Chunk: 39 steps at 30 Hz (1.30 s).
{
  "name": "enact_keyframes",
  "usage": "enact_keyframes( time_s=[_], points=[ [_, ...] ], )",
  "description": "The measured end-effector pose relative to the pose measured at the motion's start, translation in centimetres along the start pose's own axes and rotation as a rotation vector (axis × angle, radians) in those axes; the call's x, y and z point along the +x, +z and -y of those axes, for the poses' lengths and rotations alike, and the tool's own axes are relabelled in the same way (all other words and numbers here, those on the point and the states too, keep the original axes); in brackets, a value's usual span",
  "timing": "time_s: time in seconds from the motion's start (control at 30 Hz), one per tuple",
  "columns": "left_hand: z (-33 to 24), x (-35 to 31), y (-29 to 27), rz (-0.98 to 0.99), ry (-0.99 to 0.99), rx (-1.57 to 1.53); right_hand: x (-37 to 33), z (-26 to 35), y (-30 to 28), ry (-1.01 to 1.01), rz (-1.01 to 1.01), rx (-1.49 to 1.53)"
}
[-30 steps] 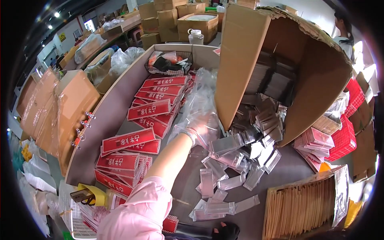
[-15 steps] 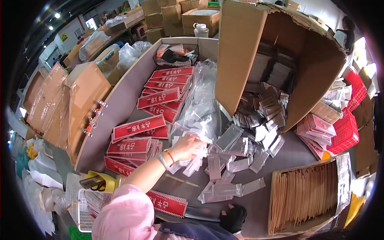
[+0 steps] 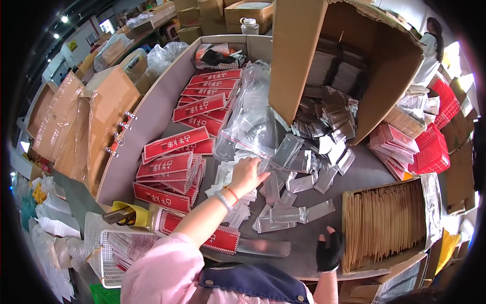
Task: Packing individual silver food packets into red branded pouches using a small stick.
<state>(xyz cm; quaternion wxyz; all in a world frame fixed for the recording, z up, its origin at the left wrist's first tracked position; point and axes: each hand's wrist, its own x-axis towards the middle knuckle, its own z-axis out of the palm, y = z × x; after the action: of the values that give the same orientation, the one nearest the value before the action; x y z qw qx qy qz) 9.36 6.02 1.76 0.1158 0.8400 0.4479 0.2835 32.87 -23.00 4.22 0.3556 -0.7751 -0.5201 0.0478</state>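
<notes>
My left hand [image 3: 245, 178], with a red string and a pale band at the wrist, is above a heap of white packets [image 3: 228, 175]. Its thumb points right, apart from the fingers, and no held thing shows. The clear plastic bag [image 3: 248, 126] of white packets lies just beyond it; small clear sachets [image 3: 288, 215] are scattered to its right. In a black fingerless glove, my right hand [image 3: 329, 251] has its visible fingers apart near the brown-filled carton. Partly under my left forearm lies a red printed pouch [image 3: 223, 239], with a clear sleeve [image 3: 264, 247] at its right end.
Red printed packs [image 3: 169, 164] pile along the left board. A large tipped carton [image 3: 293, 66] spills silvery packets [image 3: 334, 121]. At right, an open carton [image 3: 434, 218] holds upright thin brown pieces. A white basket [image 3: 109, 268] stands lower left; another person [image 3: 430, 48] is far right.
My left hand has lifted off the white packets, and its thumb has spread. My right hand has moved right, from the clear sleeve's end toward the brown-filled carton. The whole view has shifted somewhat.
</notes>
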Motion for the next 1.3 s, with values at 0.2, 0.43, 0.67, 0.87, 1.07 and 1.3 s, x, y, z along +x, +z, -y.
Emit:
enact_keyframes(
  time_s=[0.2,0.43,0.67,0.87,1.07,1.3],
  points=[
    [-0.1,0.1,-1.1,0.006,-0.057,-0.036,0.8,-4.9,-5.8,-0.035,-0.176,-0.126],
    [-5.2,-5.5,2.9,0.147,-0.345,-0.154,-1.2,-18.8,-10.1,0.373,-0.218,-0.54],
    [-5.8,-4.2,4.2,0.221,-0.426,-0.014,0.9,-19.0,-9.7,0.501,0.105,-0.688],
    [-5.7,-4.6,6.2,0.125,-0.326,0.045,0.8,-20.0,-7.9,0.367,-0.073,-0.73],
    [-6.5,-4.0,6.8,0.083,-0.413,-0.002,-2.1,-26.3,-8.9,0.526,-0.327,-0.191],
    [-6.8,-3.9,3.9,-0.175,-0.194,-0.307,0.1,-9.4,-6.8,0.306,-0.305,0.03]
  ],
)
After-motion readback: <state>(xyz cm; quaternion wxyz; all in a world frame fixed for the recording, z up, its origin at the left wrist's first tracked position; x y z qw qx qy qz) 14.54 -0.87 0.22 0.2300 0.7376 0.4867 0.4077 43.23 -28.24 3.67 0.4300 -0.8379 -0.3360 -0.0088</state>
